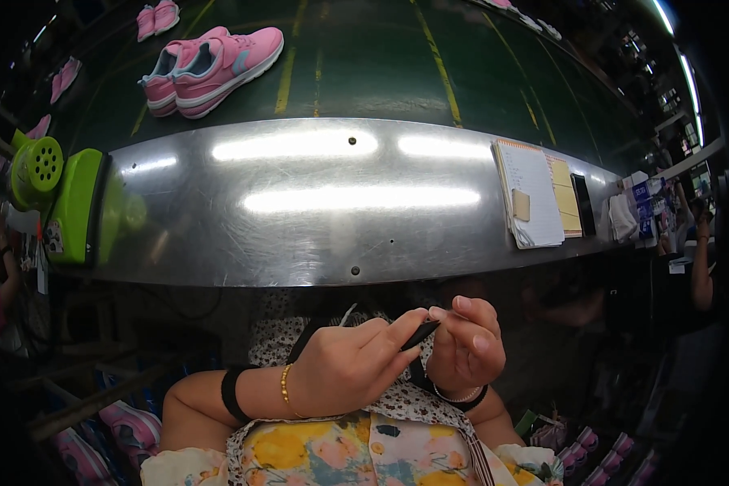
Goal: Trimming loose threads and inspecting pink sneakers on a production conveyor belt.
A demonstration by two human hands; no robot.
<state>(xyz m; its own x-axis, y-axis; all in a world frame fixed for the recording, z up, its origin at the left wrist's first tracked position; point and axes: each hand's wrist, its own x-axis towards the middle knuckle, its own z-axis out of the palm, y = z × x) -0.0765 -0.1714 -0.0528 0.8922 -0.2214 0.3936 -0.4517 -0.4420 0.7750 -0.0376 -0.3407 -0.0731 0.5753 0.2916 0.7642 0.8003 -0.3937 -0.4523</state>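
Floral shirt (300, 454), near side of steel tabletop (300, 243) | slim black piece (420, 334) pinched in left hand (348, 360), long axis slanting tabletop-ward to right hand (466, 344) | right grip: cannot tell

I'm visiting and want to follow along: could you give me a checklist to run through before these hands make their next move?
1. Left hand holding the slim black object: ok, between its fingers.
2. Right hand gripping it too: cannot tell; its fingertips are at the object's upper end.
3. Object's exact kind: cannot tell, partly covered by fingers.
4. Pink sneakers away from the hands: ok, beyond the steel tabletop.
5. Lined notepad away from the hands: ok, at the tabletop's right.
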